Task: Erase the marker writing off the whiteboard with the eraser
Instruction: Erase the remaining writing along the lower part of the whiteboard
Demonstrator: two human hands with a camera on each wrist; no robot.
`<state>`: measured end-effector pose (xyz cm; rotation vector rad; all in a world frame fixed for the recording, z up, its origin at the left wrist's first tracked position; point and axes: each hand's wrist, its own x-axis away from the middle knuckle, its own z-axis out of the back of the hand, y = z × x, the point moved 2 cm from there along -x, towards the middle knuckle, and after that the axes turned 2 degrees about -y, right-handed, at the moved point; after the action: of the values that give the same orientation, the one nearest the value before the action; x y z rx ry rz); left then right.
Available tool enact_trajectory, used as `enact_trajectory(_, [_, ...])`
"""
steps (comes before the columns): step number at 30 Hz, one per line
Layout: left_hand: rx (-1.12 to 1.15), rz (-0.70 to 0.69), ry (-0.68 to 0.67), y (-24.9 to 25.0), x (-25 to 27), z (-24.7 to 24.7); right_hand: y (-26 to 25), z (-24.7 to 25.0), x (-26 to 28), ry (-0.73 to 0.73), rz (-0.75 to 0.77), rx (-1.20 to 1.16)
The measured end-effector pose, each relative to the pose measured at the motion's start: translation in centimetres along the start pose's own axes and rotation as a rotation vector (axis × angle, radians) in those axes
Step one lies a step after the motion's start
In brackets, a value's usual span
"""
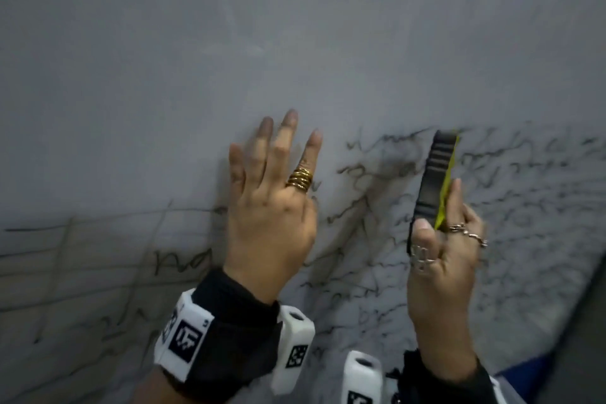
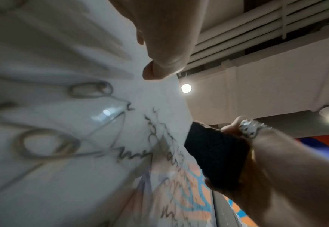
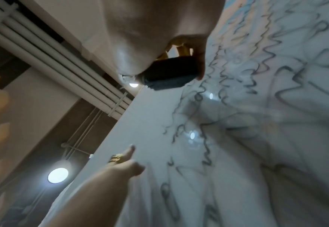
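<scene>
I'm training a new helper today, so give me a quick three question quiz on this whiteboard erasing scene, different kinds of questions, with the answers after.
1. True or false: the left hand grips the eraser.
2. Multiple choice: which part of the whiteboard carries the marker writing in the head view? A) the upper part B) the lower part C) none of it
3. Fill in: the eraser has a black felt side and a ______ back.

Key
1. False. The right hand grips it; the left hand rests on the board with fingers spread.
2. B. The upper part shows only faint smears.
3. Yellow.
</scene>
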<state>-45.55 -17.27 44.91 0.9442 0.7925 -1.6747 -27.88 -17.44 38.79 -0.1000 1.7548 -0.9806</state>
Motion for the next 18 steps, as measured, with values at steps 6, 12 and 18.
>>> enact_trajectory(6, [-0.071,0.03,-0.119,-2.5,0.7,-0.9,-3.9,-1.7,1.5,-0.047,0.153,0.095])
enact_trajectory(12, [-0.049,0.018,-0.106,-3.5,1.3,-1.1,-7.3,-4.7,1.0,-0.107,0.098,0.174])
enact_trajectory(18, [-0.051,-0.017,-0.097,-3.9,1.4,-1.4,-8.7,-7.7,1.4,-0.22,0.001,0.462])
